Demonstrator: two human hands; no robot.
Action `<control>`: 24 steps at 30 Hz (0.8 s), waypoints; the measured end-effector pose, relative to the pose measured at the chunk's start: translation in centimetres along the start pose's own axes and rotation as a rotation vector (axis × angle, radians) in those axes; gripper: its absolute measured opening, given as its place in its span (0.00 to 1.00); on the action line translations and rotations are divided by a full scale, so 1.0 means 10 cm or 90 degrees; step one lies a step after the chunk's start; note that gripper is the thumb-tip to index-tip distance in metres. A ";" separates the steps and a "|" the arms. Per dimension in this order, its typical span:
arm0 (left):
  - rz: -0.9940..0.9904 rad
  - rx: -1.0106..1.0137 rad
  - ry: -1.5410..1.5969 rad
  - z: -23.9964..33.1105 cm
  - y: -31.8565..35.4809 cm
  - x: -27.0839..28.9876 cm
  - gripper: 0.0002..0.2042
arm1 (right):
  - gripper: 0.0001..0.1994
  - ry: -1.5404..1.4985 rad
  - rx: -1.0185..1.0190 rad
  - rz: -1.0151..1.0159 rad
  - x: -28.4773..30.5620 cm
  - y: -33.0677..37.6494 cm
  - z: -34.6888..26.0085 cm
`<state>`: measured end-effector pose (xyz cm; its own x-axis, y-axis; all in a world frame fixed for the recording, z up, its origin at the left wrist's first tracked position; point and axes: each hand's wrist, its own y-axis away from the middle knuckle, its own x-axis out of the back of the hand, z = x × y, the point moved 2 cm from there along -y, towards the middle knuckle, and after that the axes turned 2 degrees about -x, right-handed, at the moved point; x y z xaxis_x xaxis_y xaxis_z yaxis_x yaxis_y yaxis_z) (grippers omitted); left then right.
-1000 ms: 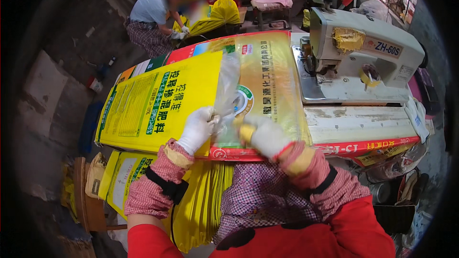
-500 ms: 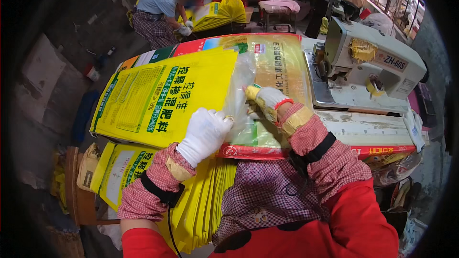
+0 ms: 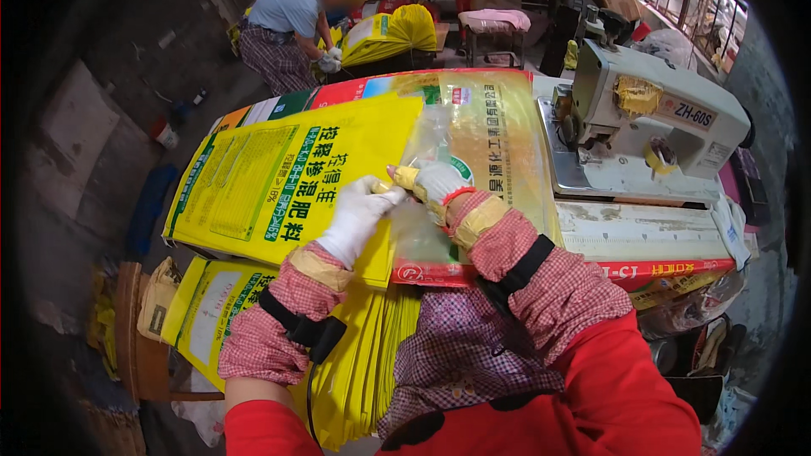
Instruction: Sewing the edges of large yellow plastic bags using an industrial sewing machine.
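A flat yellow woven sack (image 3: 236,177) with green and black print lies on the worktable, a clear plastic liner (image 3: 427,142) sticking out of its right-hand end. My left hand (image 3: 363,209), in a white glove, is closed at the sack's right edge, fingers bent over it. Close beside it, my right hand (image 3: 432,186), gloved with yellow-wrapped fingertips, pinches at the same edge where the liner comes out. The fingertips of both hands nearly meet; what exactly lies between them is partly hidden.
A sewing machine (image 3: 655,118) stands on the right of the table, which a printed sheet (image 3: 498,143) covers. Below hangs a stack of yellow sacks (image 3: 359,363). Beyond the table, another person (image 3: 287,25) bends over a yellow bundle (image 3: 389,34). A stool (image 3: 494,25) stands behind.
My right hand has moved left, from over the liner to the sack's edge beside my left hand. My left hand has shifted slightly up and left.
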<state>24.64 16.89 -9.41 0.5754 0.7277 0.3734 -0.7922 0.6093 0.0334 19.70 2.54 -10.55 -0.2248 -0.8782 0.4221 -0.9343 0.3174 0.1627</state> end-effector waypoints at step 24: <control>0.208 -0.263 -0.079 0.91 0.55 0.90 0.04 | 0.10 0.133 0.530 -0.265 -0.37 -0.11 0.24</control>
<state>23.60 23.91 2.54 0.2649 0.8725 0.4105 -0.7654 0.4492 -0.4608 20.87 4.63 -14.42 0.1488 -0.7558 0.6377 -0.8437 -0.4334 -0.3168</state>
